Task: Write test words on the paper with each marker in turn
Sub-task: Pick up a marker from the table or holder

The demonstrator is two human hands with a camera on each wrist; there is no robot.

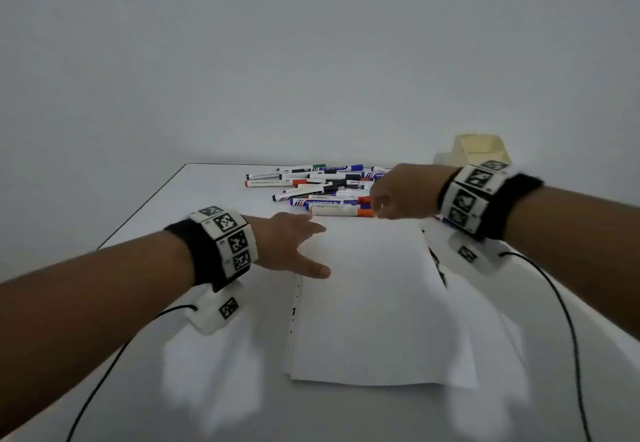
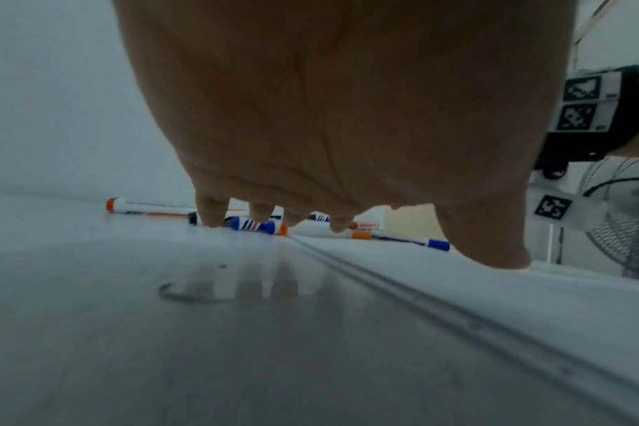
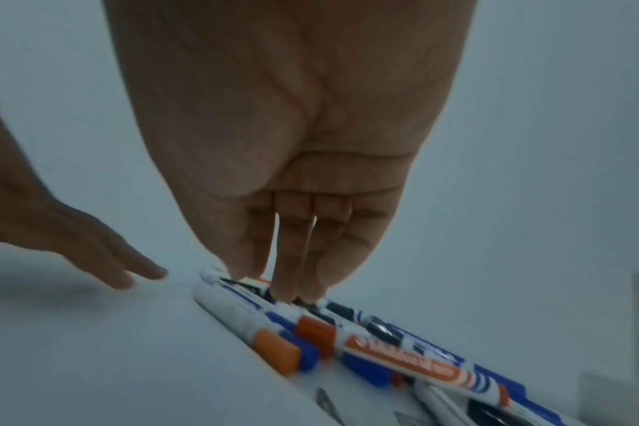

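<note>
A stack of white paper [image 1: 367,303] lies in the middle of the white table [image 1: 207,192]. Beyond its far edge is a pile of several markers [image 1: 322,185] with blue, black, red, green and orange caps. The nearest, an orange-capped marker [image 1: 341,212], lies along the paper's far edge. My left hand [image 1: 294,247] rests flat, fingers spread, on the paper's far left corner; its thumb [image 2: 493,253] touches the sheet. My right hand [image 1: 394,199] reaches down into the pile. Its straight fingertips [image 3: 285,291] touch markers just behind the orange-capped marker [image 3: 245,320]; no marker is lifted.
A beige box [image 1: 481,150] stands at the back right against the wall. Black cables [image 1: 568,320] trail from both wrists across the table. The table's left edge [image 1: 145,202] runs diagonally. A fan [image 2: 624,230] stands off to the right.
</note>
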